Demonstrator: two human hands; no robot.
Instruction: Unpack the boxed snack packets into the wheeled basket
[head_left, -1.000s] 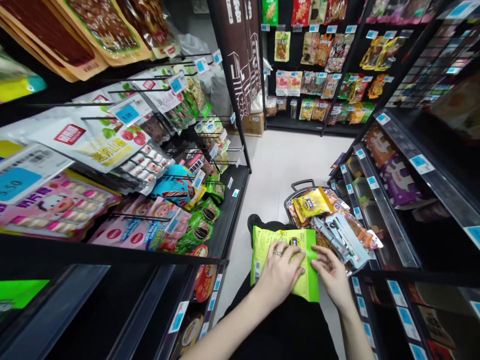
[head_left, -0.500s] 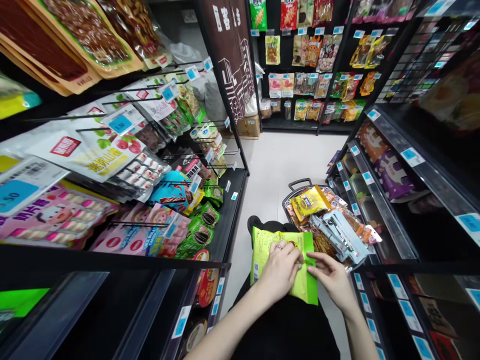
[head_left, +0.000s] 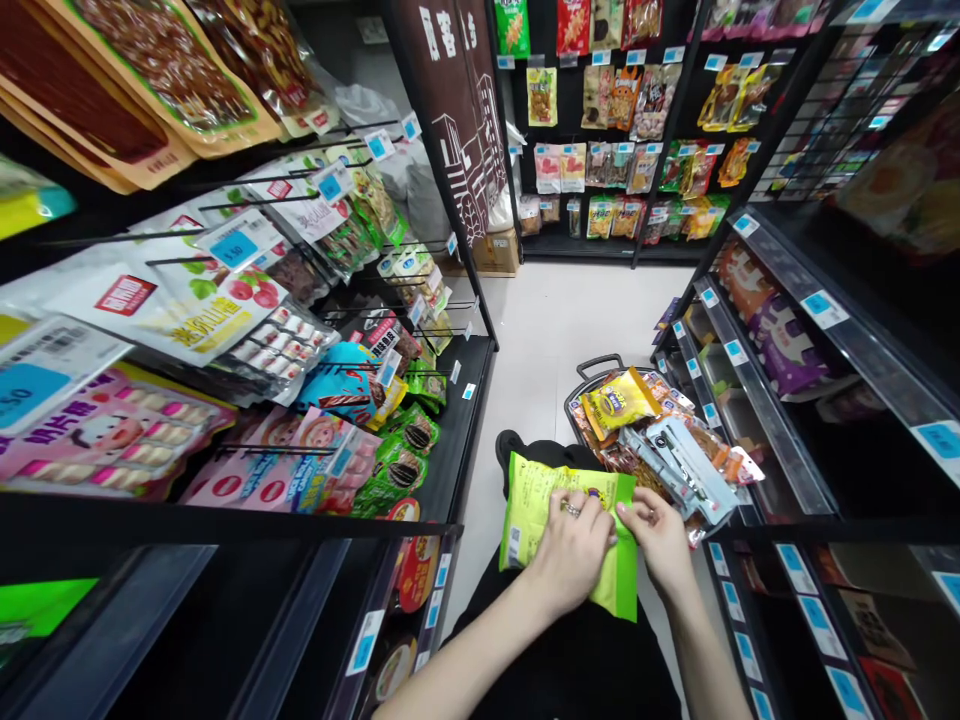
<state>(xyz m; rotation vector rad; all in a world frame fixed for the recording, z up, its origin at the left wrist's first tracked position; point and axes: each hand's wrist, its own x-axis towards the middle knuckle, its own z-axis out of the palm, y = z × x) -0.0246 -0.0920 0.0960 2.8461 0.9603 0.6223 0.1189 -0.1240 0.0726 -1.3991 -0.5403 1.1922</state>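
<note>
Over my lap lies a yellow-green snack bag point(head_left: 532, 500) with a bright green band along its right end. My left hand point(head_left: 574, 550), a ring on one finger, lies across the bag with its fingers curled in on the front near that band. At the right end, my right hand point(head_left: 660, 535) pinches the green edge between thumb and fingers. No opening in the bag shows. Just beyond my hands, a dark-handled shopping basket point(head_left: 592, 365) on the floor is heaped with packets, among them a yellow packet point(head_left: 619, 403) and a light-blue package point(head_left: 690, 470).
Hanging snack packs point(head_left: 202, 310) fill the black rack close on my left. On the right, a shelf unit point(head_left: 862, 345) with price tags borders the narrow aisle. Pale floor point(head_left: 570, 310) stretches to a back rack point(head_left: 592, 245) of packets, beside a cardboard box point(head_left: 497, 250).
My left hand has shifted slightly right, closer to the green end. The right hand's fingers have closed in on the edge, and the bag has tilted a little. The basket stays put.
</note>
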